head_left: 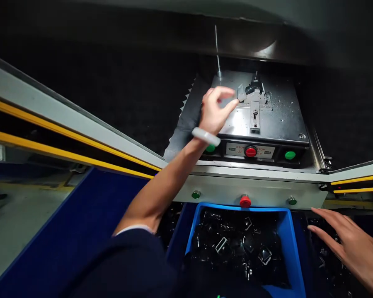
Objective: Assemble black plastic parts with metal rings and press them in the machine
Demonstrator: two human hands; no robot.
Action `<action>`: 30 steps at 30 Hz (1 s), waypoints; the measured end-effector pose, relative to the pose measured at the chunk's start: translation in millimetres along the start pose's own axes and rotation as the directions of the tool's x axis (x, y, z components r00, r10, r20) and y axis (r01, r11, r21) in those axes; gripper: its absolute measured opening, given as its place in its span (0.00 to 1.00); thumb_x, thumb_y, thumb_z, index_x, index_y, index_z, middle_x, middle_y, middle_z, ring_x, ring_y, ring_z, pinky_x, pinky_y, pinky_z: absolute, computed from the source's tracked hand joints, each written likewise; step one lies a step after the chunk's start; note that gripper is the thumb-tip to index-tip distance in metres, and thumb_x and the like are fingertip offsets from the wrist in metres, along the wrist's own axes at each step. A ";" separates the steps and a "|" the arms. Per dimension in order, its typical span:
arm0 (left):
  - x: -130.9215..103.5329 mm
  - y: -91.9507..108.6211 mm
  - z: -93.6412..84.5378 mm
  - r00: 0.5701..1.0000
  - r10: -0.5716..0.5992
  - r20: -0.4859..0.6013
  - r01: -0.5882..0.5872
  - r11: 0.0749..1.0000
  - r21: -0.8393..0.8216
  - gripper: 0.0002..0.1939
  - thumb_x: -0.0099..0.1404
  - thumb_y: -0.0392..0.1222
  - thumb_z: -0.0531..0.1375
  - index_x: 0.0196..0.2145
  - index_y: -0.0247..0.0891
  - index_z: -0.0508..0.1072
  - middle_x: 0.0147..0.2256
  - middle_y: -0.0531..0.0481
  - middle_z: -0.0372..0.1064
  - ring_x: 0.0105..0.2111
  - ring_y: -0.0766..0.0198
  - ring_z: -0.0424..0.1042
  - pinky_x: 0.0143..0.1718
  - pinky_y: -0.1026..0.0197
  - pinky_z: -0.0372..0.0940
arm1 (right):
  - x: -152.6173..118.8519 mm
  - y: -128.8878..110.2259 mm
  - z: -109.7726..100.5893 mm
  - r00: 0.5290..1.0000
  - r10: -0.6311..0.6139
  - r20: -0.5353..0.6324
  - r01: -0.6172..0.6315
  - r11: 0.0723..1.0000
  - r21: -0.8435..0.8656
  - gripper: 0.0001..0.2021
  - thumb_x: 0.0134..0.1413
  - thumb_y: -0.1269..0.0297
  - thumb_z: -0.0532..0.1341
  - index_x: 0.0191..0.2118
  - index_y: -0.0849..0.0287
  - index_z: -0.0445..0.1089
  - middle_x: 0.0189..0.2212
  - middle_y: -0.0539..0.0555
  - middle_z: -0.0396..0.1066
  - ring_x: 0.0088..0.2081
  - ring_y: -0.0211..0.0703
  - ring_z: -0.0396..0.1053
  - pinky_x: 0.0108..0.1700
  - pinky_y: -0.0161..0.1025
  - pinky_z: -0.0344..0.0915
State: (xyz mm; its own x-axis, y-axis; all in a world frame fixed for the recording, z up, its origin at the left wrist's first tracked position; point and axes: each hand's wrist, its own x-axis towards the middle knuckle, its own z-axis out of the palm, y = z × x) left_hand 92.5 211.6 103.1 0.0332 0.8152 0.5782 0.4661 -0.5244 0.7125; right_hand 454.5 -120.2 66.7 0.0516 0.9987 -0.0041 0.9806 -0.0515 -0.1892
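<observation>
My left hand (216, 108), with a pale band at the wrist, hovers over the metal plate (279, 118) of the machine. Its thumb and fingers are curved and apart, with nothing visible between them. Just right of its fingertips is a metal fixture (259, 97) with a black part (255, 87) on it and a clear piece (241, 92) at its left side. At the lower right, my right hand (345, 238) has its fingers stretched out and holds nothing, beside a blue bin (294, 252) of black parts.
A thin rod (217, 49) stands upright at the plate's back left. Red (250, 151) and green (290, 155) buttons line the machine's front. Below them, a red knob (245, 201) sticks out above the bin. Yellow-edged frames (71, 138) slant in from both sides.
</observation>
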 end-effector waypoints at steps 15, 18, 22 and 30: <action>-248.8 -40.0 -131.1 0.859 -0.319 0.401 0.121 0.887 0.446 0.15 0.67 0.44 0.69 0.51 0.42 0.79 0.55 0.44 0.66 0.35 0.64 0.72 0.45 0.54 0.73 | 55.2 -22.4 51.9 0.984 0.154 0.088 -0.175 0.925 0.336 0.24 0.58 0.35 0.61 0.38 0.52 0.75 0.38 0.55 0.79 0.33 0.48 0.75 0.38 0.46 0.69; -254.5 -28.0 -123.8 0.897 -0.314 0.310 0.110 0.839 0.533 0.16 0.68 0.40 0.68 0.53 0.44 0.78 0.59 0.44 0.65 0.38 0.62 0.73 0.51 0.52 0.70 | 54.6 -26.2 57.0 0.980 0.200 0.017 -0.197 0.948 0.250 0.22 0.60 0.37 0.60 0.36 0.52 0.74 0.38 0.55 0.79 0.31 0.46 0.73 0.38 0.46 0.66; -280.1 13.2 -108.7 0.920 -0.351 0.176 0.160 0.745 0.647 0.14 0.73 0.44 0.63 0.54 0.38 0.75 0.52 0.41 0.69 0.42 0.57 0.74 0.47 0.55 0.68 | 41.7 -32.2 63.6 0.978 0.177 -0.113 -0.158 0.974 0.164 0.21 0.65 0.41 0.60 0.45 0.53 0.77 0.43 0.57 0.79 0.31 0.44 0.71 0.37 0.45 0.65; -328.5 74.9 -63.4 0.657 -0.478 0.583 -0.237 0.604 0.761 0.12 0.74 0.38 0.59 0.52 0.39 0.77 0.40 0.41 0.74 0.38 0.51 0.72 0.40 0.52 0.61 | -10.0 -90.1 93.9 0.988 -0.141 0.066 0.124 0.968 0.217 0.17 0.73 0.50 0.54 0.47 0.54 0.76 0.44 0.56 0.77 0.47 0.50 0.75 0.46 0.45 0.71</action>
State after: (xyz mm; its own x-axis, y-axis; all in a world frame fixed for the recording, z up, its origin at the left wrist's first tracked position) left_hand 60.4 -111.1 -8.3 0.3147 0.9294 -0.1928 0.9466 -0.3224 -0.0094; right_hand 347.8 -125.0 -8.4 -0.0999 0.9941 -0.0426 0.9147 0.0749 -0.3971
